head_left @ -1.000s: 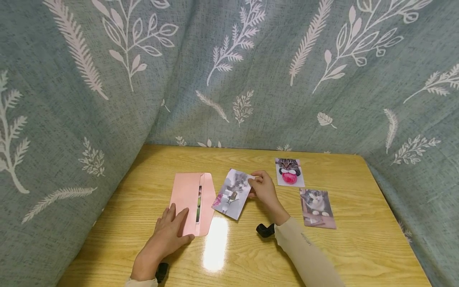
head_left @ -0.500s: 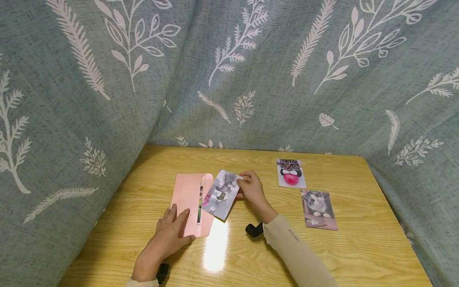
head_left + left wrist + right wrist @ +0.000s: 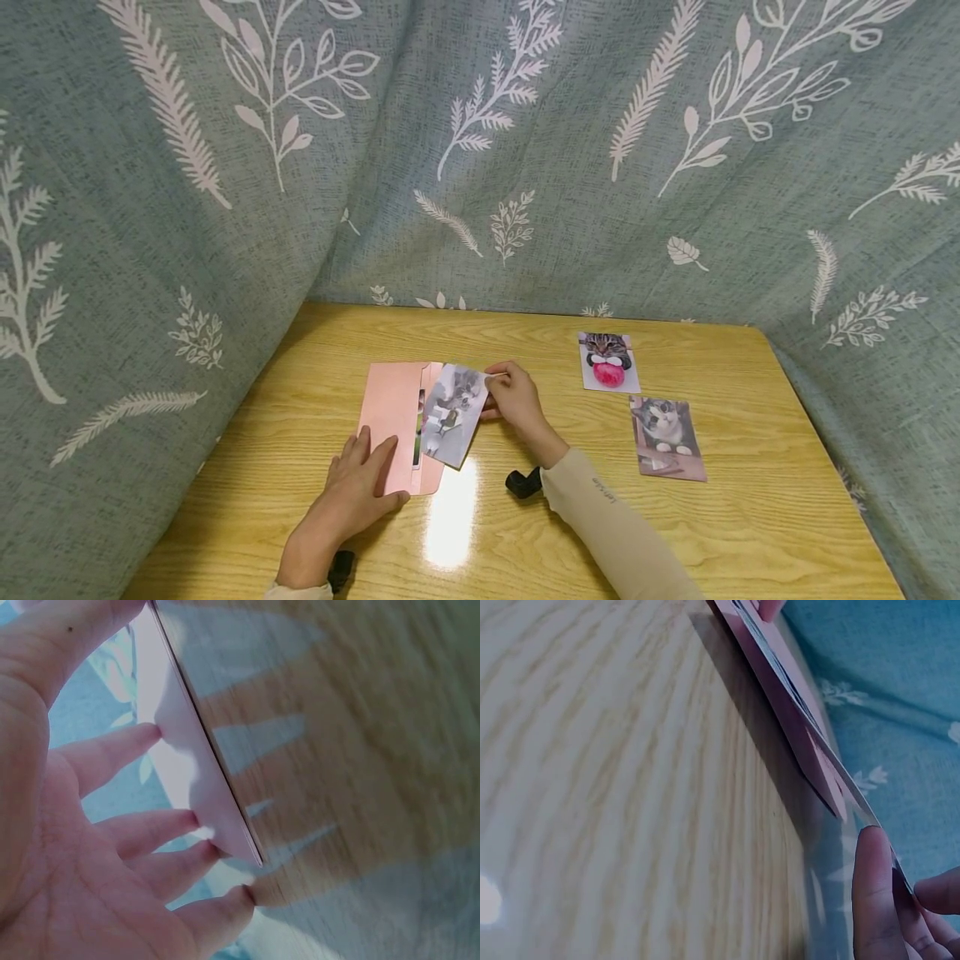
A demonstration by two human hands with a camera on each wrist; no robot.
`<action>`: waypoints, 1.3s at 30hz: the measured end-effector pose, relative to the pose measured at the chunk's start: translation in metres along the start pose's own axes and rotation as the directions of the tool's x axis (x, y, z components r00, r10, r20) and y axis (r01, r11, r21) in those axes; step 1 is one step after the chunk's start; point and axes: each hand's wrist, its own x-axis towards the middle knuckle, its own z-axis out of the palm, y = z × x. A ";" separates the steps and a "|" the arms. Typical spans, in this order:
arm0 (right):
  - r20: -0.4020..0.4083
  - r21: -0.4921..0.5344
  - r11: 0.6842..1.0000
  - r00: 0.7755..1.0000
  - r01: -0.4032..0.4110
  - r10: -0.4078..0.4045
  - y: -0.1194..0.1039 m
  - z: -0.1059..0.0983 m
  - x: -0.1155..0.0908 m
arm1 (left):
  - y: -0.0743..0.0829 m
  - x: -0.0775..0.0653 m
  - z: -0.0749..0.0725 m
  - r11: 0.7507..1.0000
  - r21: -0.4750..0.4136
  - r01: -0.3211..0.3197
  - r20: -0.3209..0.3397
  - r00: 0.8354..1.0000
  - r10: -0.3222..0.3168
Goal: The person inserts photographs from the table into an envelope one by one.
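Note:
A pink envelope (image 3: 392, 392) lies on the table with its flap opened out to the right. Through its slot a strip of a green picture (image 3: 417, 446) shows. My left hand (image 3: 351, 483) rests on the envelope's lower left with fingers spread, and the left wrist view shows the fingertips on its pink paper. My right hand (image 3: 517, 404) pinches the right edge of a cat photo (image 3: 452, 417) between thumb and fingers. That photo overlaps the flap and part of the slot in the head view. In the right wrist view the photo (image 3: 847, 780) appears edge-on, tilted against the envelope.
Two more cat photos lie on the right of the wooden table (image 3: 525, 542): one with a pink ball (image 3: 608, 362), and a grey-and-white cat (image 3: 667, 437) nearer the front. A patterned blue-green curtain (image 3: 420, 267) encloses the back and sides.
My right hand has carried the cat photo leftward, from beside the flap to over the envelope's slot, turning it slightly more upright. My left hand has stayed on the envelope.

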 end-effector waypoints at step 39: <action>0.115 -0.098 0.995 0.992 -0.036 0.048 0.001 0.038 -0.002 | 0.002 0.000 0.000 1.000 0.015 0.013 0.014 1.000 -0.013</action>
